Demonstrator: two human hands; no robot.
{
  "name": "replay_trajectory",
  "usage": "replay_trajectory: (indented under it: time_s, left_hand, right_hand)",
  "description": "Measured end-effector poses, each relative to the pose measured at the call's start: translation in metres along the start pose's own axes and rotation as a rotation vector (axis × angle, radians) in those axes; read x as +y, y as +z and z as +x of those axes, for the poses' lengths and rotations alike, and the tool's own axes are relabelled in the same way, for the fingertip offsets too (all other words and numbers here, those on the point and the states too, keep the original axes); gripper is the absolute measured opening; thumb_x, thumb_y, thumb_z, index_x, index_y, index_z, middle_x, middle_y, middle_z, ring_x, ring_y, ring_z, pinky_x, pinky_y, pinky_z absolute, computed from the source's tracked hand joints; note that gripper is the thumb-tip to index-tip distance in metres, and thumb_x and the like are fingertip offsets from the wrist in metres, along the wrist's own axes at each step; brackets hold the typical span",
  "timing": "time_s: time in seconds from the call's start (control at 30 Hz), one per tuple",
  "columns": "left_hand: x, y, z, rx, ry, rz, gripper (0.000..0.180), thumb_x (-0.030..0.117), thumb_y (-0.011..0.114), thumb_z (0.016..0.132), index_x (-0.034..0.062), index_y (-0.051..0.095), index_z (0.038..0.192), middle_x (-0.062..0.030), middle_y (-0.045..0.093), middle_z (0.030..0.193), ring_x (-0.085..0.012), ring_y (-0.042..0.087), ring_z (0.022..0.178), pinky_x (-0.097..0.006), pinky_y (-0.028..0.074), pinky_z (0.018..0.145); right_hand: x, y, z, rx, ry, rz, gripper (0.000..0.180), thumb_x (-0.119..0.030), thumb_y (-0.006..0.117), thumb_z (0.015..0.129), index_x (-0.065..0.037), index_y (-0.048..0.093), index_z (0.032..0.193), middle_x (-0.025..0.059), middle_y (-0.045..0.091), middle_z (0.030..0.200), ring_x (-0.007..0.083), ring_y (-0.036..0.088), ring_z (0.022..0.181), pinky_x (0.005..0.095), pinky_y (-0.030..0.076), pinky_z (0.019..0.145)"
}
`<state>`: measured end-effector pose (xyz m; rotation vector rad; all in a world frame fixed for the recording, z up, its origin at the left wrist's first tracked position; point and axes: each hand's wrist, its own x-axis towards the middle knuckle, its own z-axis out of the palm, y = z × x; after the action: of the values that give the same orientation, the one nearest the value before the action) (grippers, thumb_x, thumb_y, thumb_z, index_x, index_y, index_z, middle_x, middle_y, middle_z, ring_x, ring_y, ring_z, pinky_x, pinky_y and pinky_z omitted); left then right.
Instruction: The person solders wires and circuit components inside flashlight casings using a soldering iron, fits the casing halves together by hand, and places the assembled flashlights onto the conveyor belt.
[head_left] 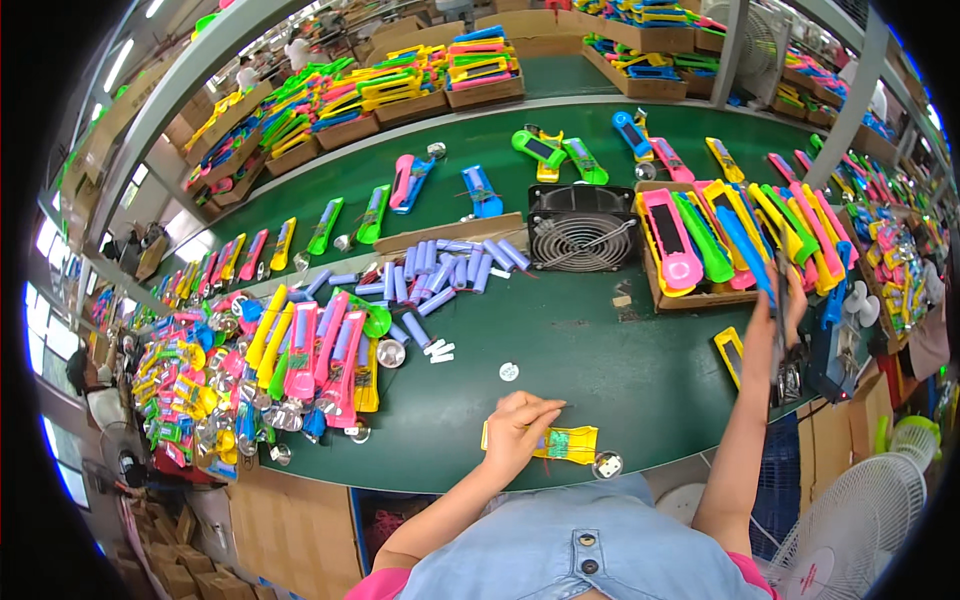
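Note:
Near the table's front edge, my left hand (522, 432) is closed in a pinch over a yellow plastic casing (580, 443) with a small green circuit board in it. A thin dark tip shows at the fingertips; what it belongs to is hidden. A round silvery reflector (607, 464) lies by the casing's right end. On the right, my right hand (785, 300) is raised at a carton's front corner, its fingers closed around the lower end of a long blue plastic casing (742, 248). The carton (700, 298) holds several yellow, green and pink casings.
Purple battery cells (430, 275) lie heaped beyond my left hand, beside a pile of coloured casings (325, 350). A box fan (582, 230) stands mid-table. Behind it a green conveyor (300, 235) carries casings. Another yellow casing (730, 355) lies below the carton; a white fan (850, 520) stands lower right.

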<state>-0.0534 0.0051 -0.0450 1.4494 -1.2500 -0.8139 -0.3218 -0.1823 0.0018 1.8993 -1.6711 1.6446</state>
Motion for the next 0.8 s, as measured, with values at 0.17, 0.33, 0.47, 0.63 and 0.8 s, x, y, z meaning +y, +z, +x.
replay_trajectory:
  time_s: [0.17,0.33,0.47,0.63,0.8]
  left_hand:
    - [-0.009,-0.017,0.004,0.120,0.274,0.432,0.007,0.004,0.068,0.069,0.0065,0.066,0.075,-0.0033,0.060,0.071,-0.0197,0.055,0.072,-0.031,0.040,0.071]
    - [-0.006,-0.029,0.005,0.037,0.087,0.258,0.007,0.002,0.065,0.071,0.0032,0.067,0.078,-0.0075,0.063,0.077,-0.0211,0.057,0.077,-0.030,0.044,0.069]
    - [0.000,-0.035,0.015,-0.014,0.118,0.333,0.007,0.001,0.065,0.071,0.0031,0.067,0.078,-0.0071,0.063,0.076,-0.0201,0.057,0.077,-0.030,0.043,0.069]
    - [-0.005,-0.034,0.026,-0.095,0.377,0.695,0.004,0.007,0.065,0.067,0.0081,0.063,0.071,-0.0019,0.057,0.069,-0.0230,0.052,0.074,-0.035,0.038,0.077]
    - [-0.010,-0.034,0.025,-0.319,0.372,0.860,0.003,0.008,0.061,0.069,0.0088,0.063,0.072,-0.0025,0.054,0.071,-0.0226,0.050,0.077,-0.036,0.037,0.077]
  right_hand:
    - [0.006,-0.063,-0.072,0.013,-0.029,0.331,0.039,0.004,0.052,0.085,0.001,0.035,0.120,0.0179,0.047,0.117,0.0238,0.054,0.105,0.0334,0.043,0.089]
    - [-0.020,-0.069,-0.134,-0.462,-0.144,0.133,0.028,0.000,0.066,0.076,-0.002,0.055,0.101,0.0143,0.063,0.094,0.0196,0.062,0.084,0.0306,0.047,0.076]
    - [-0.028,-0.043,-0.167,-0.746,0.133,0.632,0.042,0.005,0.065,0.074,-0.005,0.049,0.111,0.0137,0.064,0.097,0.0233,0.063,0.087,0.0302,0.047,0.080]
    - [-0.040,-0.041,-0.157,-0.880,0.080,0.818,0.037,0.003,0.066,0.072,-0.006,0.051,0.104,0.0085,0.066,0.095,0.0247,0.064,0.078,0.0371,0.044,0.089]
    - [-0.049,-0.044,-0.148,-0.772,-0.212,0.683,0.026,-0.005,0.069,0.071,-0.004,0.058,0.095,0.0076,0.067,0.082,0.0221,0.064,0.075,0.0472,0.040,0.093]
